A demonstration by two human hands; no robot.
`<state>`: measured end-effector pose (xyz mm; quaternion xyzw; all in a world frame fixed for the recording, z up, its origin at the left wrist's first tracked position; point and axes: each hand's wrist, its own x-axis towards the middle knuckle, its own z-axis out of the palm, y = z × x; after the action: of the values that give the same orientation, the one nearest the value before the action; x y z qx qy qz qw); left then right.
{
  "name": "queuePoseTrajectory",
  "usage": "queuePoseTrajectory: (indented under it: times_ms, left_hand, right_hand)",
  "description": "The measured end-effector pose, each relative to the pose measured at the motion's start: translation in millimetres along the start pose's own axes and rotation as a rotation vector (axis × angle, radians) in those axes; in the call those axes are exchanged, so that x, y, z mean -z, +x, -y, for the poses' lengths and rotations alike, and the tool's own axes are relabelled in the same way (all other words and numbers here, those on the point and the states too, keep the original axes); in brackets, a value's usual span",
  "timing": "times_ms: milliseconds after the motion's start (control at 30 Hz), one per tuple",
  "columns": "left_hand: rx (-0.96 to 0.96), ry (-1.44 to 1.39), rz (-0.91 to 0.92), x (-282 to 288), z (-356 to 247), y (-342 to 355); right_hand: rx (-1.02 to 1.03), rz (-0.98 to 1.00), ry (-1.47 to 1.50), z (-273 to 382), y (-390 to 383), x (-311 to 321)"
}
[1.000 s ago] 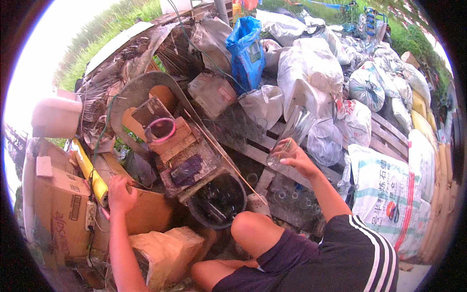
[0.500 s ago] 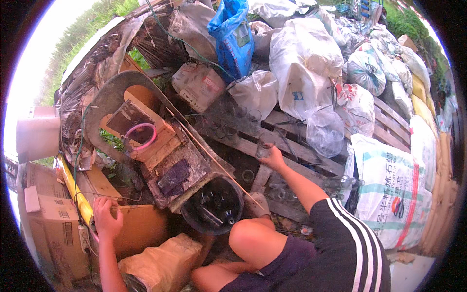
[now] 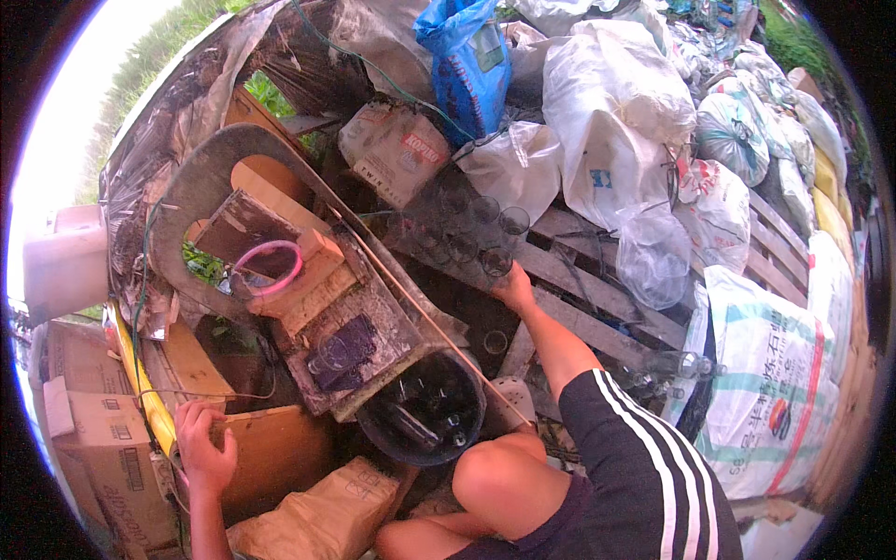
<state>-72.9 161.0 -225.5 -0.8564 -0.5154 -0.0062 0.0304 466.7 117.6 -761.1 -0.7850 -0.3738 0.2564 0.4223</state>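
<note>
My right hand (image 3: 515, 287) reaches out ahead, its fingers round a clear drinking glass (image 3: 496, 261). That glass is at the near right edge of a cluster of similar clear glasses (image 3: 463, 247) standing on the wooden pallet. On the left, my left hand (image 3: 207, 450) rests by the edge of an open cardboard box (image 3: 271, 448), fingers loosely bent and apart, holding nothing. Between my arms stands a round black basin (image 3: 420, 411) with shiny liquid or glass in it. Beside it a dark purple cloth (image 3: 343, 353) lies on a dirty block, with a clear glass on it.
A pink ring (image 3: 271, 269) sits on the wooden stand. A thin stick (image 3: 425, 317) slants past the basin. White sacks (image 3: 616, 112), a blue bag (image 3: 467, 75) and a printed sack (image 3: 765, 373) border the slatted pallet (image 3: 597, 317). More glassware (image 3: 686, 366) lies at right.
My right hand has carried the glass forward to the edge of the standing cluster. My left hand stays by the box. The whole view has shifted slightly.
</note>
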Motion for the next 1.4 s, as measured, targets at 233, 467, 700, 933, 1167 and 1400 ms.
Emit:
queuePoseTrajectory:
  times_ms: [233, 467, 700, 933, 1167, 1400]
  left_hand:
    - [-0.025, 0.016, -0.002, 1, 0, -1]
    - [-0.081, 0.061, -0.085, -9, 9, -3]
    - [-0.041, -0.021, 0.044, -16, 38, -3]
    - [-0.093, 0.16, 0.12, -23, 61, 4]
    - [-0.269, 0.198, -0.182, -31, 26, 0]
    - [-0.515, -0.402, -0.125, -73, -234, 25]
  right_hand:
    - [0.007, 0.005, 0.06, -7, -5, -7]
    - [-0.129, 0.281, 0.024, 50, -88, 99]
    - [-0.109, -0.195, -1.009, 58, -220, 330]
    - [-0.448, -0.031, -1.19, -3, -281, 423]
    - [-0.302, -0.025, -1.187, -24, -291, 433]
    - [-0.216, -0.08, -0.95, -32, -304, 442]
